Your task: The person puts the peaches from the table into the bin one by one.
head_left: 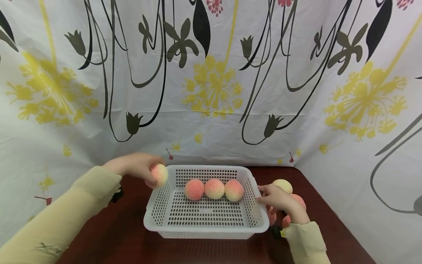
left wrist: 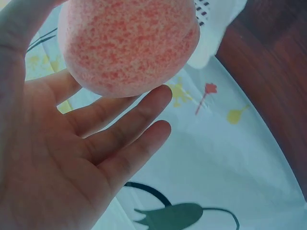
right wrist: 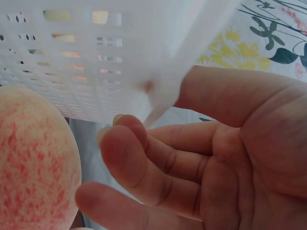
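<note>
Only wrist views showed palms [left wrist: 48, 163] — left hand [head_left: 135, 167] gripping a peach [head_left: 160, 176] at the left end of the basket [head_left: 206, 234], right hand [head_left: 278, 198] pinching its rim [head_left: 263, 221].

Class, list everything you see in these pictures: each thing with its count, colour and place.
Basket: 1, white, on the table
Basket peaches: 3, pink and yellow, in a row inside
Held peach: 1, pink and yellow, near the basket's rear left corner
Loose peaches: at least 4, pink and yellow, right of the basket, some partly hidden
Table: 1, dark red-brown, underneath
Cloth: 1, white with flower print, behind the table
Sleeves: 2, cream, on the forearms
Left hand: 1, bare, gripping the held peach
Right hand: 1, bare, holding the basket's right rim
</note>
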Tool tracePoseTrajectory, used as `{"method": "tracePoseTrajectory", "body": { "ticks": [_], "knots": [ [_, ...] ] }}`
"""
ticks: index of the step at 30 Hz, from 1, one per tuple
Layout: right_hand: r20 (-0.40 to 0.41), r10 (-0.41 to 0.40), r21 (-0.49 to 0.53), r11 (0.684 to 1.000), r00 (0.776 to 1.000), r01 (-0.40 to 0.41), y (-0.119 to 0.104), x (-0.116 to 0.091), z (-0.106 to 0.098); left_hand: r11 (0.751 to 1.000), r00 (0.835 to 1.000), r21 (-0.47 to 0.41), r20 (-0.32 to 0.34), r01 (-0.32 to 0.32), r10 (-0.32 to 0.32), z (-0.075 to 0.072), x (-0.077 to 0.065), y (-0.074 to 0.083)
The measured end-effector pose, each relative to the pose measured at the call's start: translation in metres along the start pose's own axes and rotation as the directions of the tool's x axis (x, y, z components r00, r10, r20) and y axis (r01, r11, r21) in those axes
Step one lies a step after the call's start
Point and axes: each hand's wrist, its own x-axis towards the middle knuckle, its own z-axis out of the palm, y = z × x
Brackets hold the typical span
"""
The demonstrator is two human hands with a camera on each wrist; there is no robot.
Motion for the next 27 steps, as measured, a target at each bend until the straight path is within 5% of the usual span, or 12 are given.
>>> {"method": "tracePoseTrajectory", "body": {
  "ticks": [7, 20, 27],
  "knots": [
    [-0.003, -0.001, 0.011, 1.0, 1.0, 0.001, 0.002, 0.0, 0.0, 0.999, 0.998, -0.005, 0.036, -0.047, 0.047, 0.016, 0.022, 0.003],
    [0.011, -0.04, 0.004, 0.999, 0.999, 0.04, 0.002, -0.001, -0.001, 0.999, 0.993, 0.007, 0.111, 0.032, -0.033, 0.044, 0.051, 0.013],
    [0.008, -0.048, -0.004, 0.999, 0.999, 0.048, 0.004, 0.002, -0.002, 0.99, 0.983, 0.099, 0.147, 0.098, -0.112, 0.064, 0.062, 0.02]
  ]
}}
